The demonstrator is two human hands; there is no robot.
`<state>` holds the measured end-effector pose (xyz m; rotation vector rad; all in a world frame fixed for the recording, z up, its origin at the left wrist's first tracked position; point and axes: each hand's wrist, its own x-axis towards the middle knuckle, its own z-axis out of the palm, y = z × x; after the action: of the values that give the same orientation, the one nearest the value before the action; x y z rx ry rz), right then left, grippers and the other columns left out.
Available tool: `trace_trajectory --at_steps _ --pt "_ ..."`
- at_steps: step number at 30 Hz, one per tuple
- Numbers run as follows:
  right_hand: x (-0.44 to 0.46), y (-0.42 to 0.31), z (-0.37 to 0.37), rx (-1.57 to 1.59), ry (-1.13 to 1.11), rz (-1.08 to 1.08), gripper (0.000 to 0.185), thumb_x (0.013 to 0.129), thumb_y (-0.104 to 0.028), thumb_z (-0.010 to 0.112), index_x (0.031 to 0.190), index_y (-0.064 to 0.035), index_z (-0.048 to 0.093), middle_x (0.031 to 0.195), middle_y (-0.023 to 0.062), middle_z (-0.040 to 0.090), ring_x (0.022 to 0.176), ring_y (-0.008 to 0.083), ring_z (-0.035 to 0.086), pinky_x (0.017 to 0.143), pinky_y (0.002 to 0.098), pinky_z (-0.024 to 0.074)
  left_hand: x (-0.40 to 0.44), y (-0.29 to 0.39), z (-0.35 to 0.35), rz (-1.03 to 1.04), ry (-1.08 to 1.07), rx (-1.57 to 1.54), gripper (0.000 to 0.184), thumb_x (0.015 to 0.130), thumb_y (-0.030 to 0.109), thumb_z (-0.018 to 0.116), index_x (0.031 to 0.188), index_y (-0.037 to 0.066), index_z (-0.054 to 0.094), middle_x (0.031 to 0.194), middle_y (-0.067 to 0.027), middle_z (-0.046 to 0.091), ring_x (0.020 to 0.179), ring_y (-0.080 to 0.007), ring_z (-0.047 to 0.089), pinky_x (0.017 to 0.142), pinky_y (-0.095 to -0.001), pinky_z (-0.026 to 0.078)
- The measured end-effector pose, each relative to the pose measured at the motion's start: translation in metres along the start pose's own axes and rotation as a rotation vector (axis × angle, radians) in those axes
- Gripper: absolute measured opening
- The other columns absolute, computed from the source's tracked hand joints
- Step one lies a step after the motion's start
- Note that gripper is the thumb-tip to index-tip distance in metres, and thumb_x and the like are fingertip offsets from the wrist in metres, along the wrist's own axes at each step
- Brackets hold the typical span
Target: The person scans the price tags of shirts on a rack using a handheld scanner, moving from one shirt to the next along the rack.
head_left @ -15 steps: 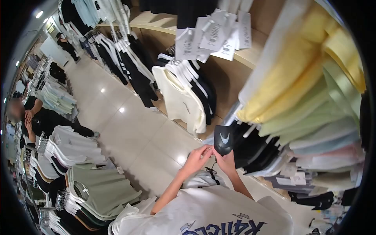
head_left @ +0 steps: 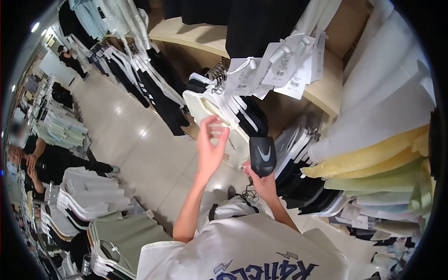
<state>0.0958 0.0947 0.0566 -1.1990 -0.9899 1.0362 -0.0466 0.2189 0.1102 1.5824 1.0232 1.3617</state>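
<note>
My right hand (head_left: 263, 185) grips a black handheld barcode scanner (head_left: 262, 156) with a light curved mark on its top. A dark coiled cord (head_left: 249, 193) hangs below that hand. Raised to the left of the scanner, my left hand (head_left: 212, 144) is empty, its fingers curved and apart. It overlaps a cream sweatshirt (head_left: 198, 105) on a hanger; whether it touches the cloth I cannot tell. Above both hands dangle several white price tags (head_left: 284, 63) with printed barcodes, attached to garments on the upper rail.
Yellow and green garments (head_left: 373, 161) hang on the right, with dark clothes (head_left: 303, 186) beneath. Wooden shelving (head_left: 196, 37) is ahead. Folded-looking sage tops (head_left: 135, 233) hang at lower left. A person in black (head_left: 60, 158) stands at left; another person (head_left: 72, 60) is farther down the tiled aisle (head_left: 135, 135).
My left hand has come away from beside the scanner, moving up and left, and its fingers have opened. The view has shifted, so the price tags appear lower and farther right.
</note>
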Motion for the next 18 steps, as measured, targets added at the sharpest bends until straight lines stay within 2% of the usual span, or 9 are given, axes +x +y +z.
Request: trace_trajectory --at_steps 2,4,7,9,10,12,13,17,18 --pt "0.005 -0.003 0.003 0.065 0.085 0.036 0.011 0.092 0.0 0.063 0.103 0.0035 0.065 0.097 0.0057 0.068 0.085 0.0111 0.063 0.074 0.027 0.0504 0.027 0.007 0.003 0.095 0.018 -0.019 0.05 0.09 0.009 0.069 0.134 0.002 0.046 0.126 -0.0145 0.056 0.103 -0.0204 0.062 0.078 -0.0314 0.052" --pt "0.011 -0.001 0.002 -0.011 0.103 -0.017 0.013 0.092 0.001 0.063 0.105 0.0031 0.065 0.099 0.0058 0.069 0.087 0.01 0.062 0.072 0.0259 0.0497 0.05 0.007 0.005 0.162 0.014 0.043 0.053 0.088 0.008 0.07 0.135 0.002 0.045 0.128 -0.0156 0.055 0.106 -0.0226 0.062 0.081 -0.0327 0.051" --pt "0.02 -0.014 0.011 -0.038 0.162 -0.02 0.015 0.092 0.0 0.064 0.106 0.0029 0.066 0.1 0.006 0.07 0.084 0.0096 0.061 0.071 0.0254 0.0493 0.075 0.009 0.008 0.164 -0.061 -0.016 0.045 0.092 0.011 0.067 0.132 0.001 0.05 0.126 -0.0141 0.057 0.109 -0.0198 0.06 0.081 -0.0303 0.051" --pt "0.024 -0.026 0.018 -0.06 0.205 -0.005 0.016 0.091 0.0 0.065 0.106 0.0031 0.066 0.1 0.0064 0.071 0.084 0.0097 0.062 0.071 0.0259 0.0498 0.088 0.003 0.007 0.182 -0.107 -0.014 0.03 0.094 0.012 0.066 0.12 -0.001 0.058 0.111 -0.0112 0.065 0.1 -0.0167 0.064 0.078 -0.0285 0.049" --pt "0.027 -0.03 0.022 -0.08 0.218 0.008 0.016 0.091 -0.001 0.066 0.106 0.0032 0.066 0.1 0.0068 0.071 0.084 0.0099 0.062 0.071 0.0264 0.0503 0.093 -0.002 0.008 0.183 -0.138 -0.032 0.03 0.094 0.012 0.066 0.12 -0.001 0.058 0.111 -0.0112 0.065 0.1 -0.0167 0.064 0.078 -0.0285 0.049" --pt "0.032 -0.033 0.034 -0.102 0.298 -0.012 0.017 0.09 -0.002 0.067 0.106 0.0033 0.066 0.098 0.0071 0.071 0.083 0.0106 0.063 0.072 0.0271 0.0509 0.102 -0.011 0.008 0.123 -0.244 -0.064 0.017 0.093 0.008 0.066 0.107 -0.002 0.064 0.095 -0.0103 0.067 0.084 -0.0173 0.065 0.072 -0.0293 0.049" --pt "0.036 -0.034 0.041 -0.12 0.34 -0.032 0.017 0.09 -0.002 0.067 0.106 0.0034 0.066 0.095 0.0073 0.072 0.083 0.0113 0.063 0.072 0.0279 0.0515 0.108 -0.012 0.008 0.187 -0.278 -0.083 0.013 0.094 0.007 0.064 0.102 -0.003 0.065 0.087 -0.0108 0.067 0.078 -0.0169 0.065 0.071 -0.0288 0.049" --pt "0.045 -0.041 0.068 -0.29 0.479 -0.086 0.014 0.09 -0.002 0.067 0.103 0.0032 0.066 0.089 0.007 0.071 0.081 0.0124 0.064 0.073 0.0286 0.0522 0.122 -0.017 0.001 0.203 -0.458 -0.188 0.009 0.096 0.005 0.061 0.099 -0.003 0.064 0.086 -0.0108 0.067 0.073 -0.017 0.065 0.07 -0.0285 0.049" --pt "0.048 -0.038 0.074 -0.299 0.516 -0.125 0.009 0.092 -0.001 0.063 0.1 0.0023 0.064 0.086 0.005 0.068 0.077 0.0112 0.061 0.068 0.0271 0.0491 0.124 -0.02 -0.001 0.202 -0.481 -0.202 0.009 0.096 0.005 0.061 0.099 -0.003 0.064 0.086 -0.0108 0.067 0.073 -0.017 0.065 0.07 -0.0285 0.049"
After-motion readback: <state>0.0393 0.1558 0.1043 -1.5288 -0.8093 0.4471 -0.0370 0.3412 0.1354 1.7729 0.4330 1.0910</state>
